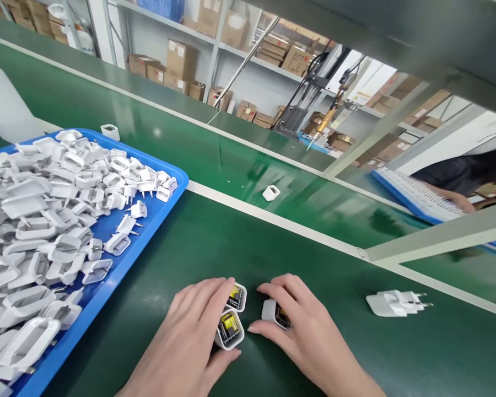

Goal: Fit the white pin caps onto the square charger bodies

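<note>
My left hand (190, 331) is closed round two white charger housings side by side on the green work surface. The nearer charger housing (230, 330) and the farther one (237, 298) both face right with open ends, showing yellow and black electronic parts inside. My right hand (303, 325) grips a third charger housing (269, 311) between thumb and fingers, a short gap to the right of the pair. Dark parts show in its opening, partly covered by my fingers. Farther right lies a white plug piece (398, 304) with two metal pins.
At left, a blue tray (144, 242) holds many white plug covers. Single white housings lie on the green conveyor belt (215, 160) beyond a pale rail. A metal frame post (438, 234) slants at right. Behind it, another person's arm (458, 176) reaches over a blue tray of parts.
</note>
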The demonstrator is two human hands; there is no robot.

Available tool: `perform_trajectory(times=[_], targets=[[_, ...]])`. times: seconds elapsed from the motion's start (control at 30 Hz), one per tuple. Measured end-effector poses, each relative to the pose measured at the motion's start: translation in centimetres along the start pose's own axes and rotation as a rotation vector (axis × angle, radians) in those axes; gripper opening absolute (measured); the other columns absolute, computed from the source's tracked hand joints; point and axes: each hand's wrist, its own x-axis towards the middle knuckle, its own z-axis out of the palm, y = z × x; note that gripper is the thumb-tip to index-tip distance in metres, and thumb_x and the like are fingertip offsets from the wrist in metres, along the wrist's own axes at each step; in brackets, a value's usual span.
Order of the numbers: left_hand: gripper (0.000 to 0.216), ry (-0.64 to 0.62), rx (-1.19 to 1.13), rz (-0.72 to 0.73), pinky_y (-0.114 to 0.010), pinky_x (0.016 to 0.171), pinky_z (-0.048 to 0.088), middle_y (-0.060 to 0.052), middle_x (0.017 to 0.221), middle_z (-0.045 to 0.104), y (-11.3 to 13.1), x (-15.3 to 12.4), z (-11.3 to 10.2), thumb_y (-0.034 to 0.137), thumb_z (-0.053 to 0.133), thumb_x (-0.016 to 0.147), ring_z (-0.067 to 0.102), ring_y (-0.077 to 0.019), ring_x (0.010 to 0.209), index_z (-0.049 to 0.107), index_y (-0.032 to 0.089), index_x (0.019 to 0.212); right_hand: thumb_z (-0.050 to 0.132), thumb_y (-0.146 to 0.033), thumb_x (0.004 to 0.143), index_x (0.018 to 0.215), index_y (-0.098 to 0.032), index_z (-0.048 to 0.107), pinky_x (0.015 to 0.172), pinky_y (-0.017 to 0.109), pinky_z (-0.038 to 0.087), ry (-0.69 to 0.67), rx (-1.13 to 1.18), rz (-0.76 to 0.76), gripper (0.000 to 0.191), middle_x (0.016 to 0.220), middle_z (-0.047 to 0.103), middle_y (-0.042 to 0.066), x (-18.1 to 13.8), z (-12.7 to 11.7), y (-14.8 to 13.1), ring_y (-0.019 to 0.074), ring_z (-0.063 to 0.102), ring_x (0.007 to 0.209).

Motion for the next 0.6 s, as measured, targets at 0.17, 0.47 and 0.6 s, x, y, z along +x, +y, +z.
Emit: perform_trajectory(times=[0.17,0.47,0.6], targets=[[0.066,0.015,-0.005,-0.006,-0.044,0.106,0.057,-0.004,0.149,0.058,-0.4,0.0,0.0,0.023,0.059,0.092,0.055,-0.0259,0.137,0.036,0.032,0.153,0.068,-0.054,0.094,0.132,-0.029,0.055,0.078,0.038,0.058,-0.16,0.051,0.131,0.047,0.121,0.056,0.007,0.0,-1.4,0.5,0.0229,0.065,0.093],[0.052,0.061,0.042,0.053,-0.034,0.101,0.06,0.002,0.14,0.065,-0.9,-0.2,-0.1,0.032,0.053,0.1,0.062,-0.0206,0.128,0.036,0.035,0.15,0.073,-0.049,0.093,0.124,-0.028,0.059,0.071,0.032,0.053,-0.229,0.164,0.173,0.04,0.118,0.054,0.004,0.5,-1.7,0.5,0.0184,0.061,0.086],[0.056,0.098,0.065,0.09,-0.032,0.1,0.059,0.004,0.136,0.067,-1.1,0.0,0.1,0.025,0.056,0.098,0.065,-0.0188,0.123,0.034,0.038,0.148,0.075,-0.041,0.092,0.128,-0.031,0.057,0.074,0.028,0.053,-0.338,0.275,0.122,0.041,0.119,0.053,0.001,1.4,-2.6,0.6,0.014,0.059,0.083]])
